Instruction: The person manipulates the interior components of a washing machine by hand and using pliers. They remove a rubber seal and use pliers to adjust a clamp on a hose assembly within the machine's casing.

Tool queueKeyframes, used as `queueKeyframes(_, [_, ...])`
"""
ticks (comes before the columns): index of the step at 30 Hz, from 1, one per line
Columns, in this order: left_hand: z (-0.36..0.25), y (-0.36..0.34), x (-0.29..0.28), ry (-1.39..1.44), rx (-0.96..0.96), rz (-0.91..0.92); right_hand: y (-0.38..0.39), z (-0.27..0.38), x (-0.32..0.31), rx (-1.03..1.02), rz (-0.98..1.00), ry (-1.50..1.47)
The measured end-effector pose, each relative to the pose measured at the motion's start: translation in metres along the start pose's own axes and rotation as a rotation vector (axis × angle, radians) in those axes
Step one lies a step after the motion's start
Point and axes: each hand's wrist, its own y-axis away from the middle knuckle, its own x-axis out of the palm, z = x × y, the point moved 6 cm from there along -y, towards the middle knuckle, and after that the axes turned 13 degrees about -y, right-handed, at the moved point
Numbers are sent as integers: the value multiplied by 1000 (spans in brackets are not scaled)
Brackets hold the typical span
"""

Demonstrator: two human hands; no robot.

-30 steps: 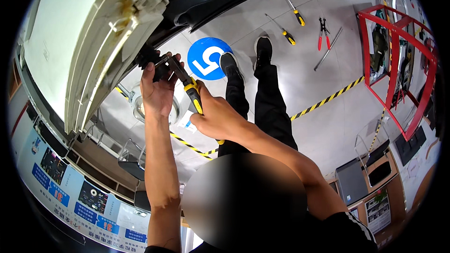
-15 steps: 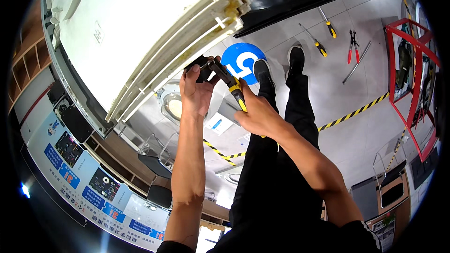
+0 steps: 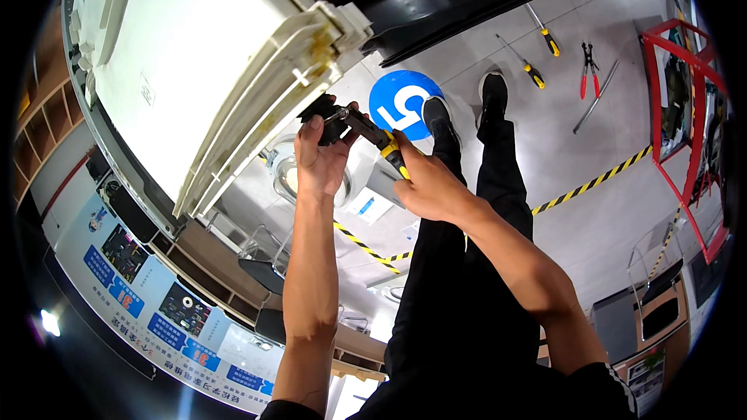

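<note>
My left hand (image 3: 320,167) grips a small black part (image 3: 317,113) between thumb and fingers, just below the curved, ribbed edge of a white appliance panel (image 3: 179,70). My right hand (image 3: 436,187) is closed round the yellow-and-black handles of a pair of pliers (image 3: 391,152). The plier jaws reach up and left to the black part. A small shiny metal piece shows at their tip; whether the jaws clamp it I cannot tell. Brownish stains mark the panel's ribbed end.
On the floor lie two yellow-and-black screwdrivers (image 3: 533,76), red-handled pliers (image 3: 589,71) and a metal rod (image 3: 597,97). A red rack (image 3: 652,101) stands right. Black appliance trim (image 3: 467,4) hangs ahead. My feet stand beside a blue floor disc (image 3: 389,101); striped tape (image 3: 595,180) crosses the floor.
My view has shifted, so the panel's ribbed end sits lower and further left. Both hands stay close together with the pliers at the black part, whose metal piece now shows more plainly.
</note>
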Motion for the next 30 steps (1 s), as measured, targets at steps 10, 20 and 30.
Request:
queueKeyframes(10, [-4, -3, 2, -21, 9, 4, 2, 0, 1, 41, 19, -52])
queueKeyframes(20, [-11, -2, -9, -45, 5, -48, -8, 5, -14, 80, 136, 35])
queueKeyframes(30, [-13, 0, -11, -94, 9, 20, -16, 19, -31, 83, 246, 177])
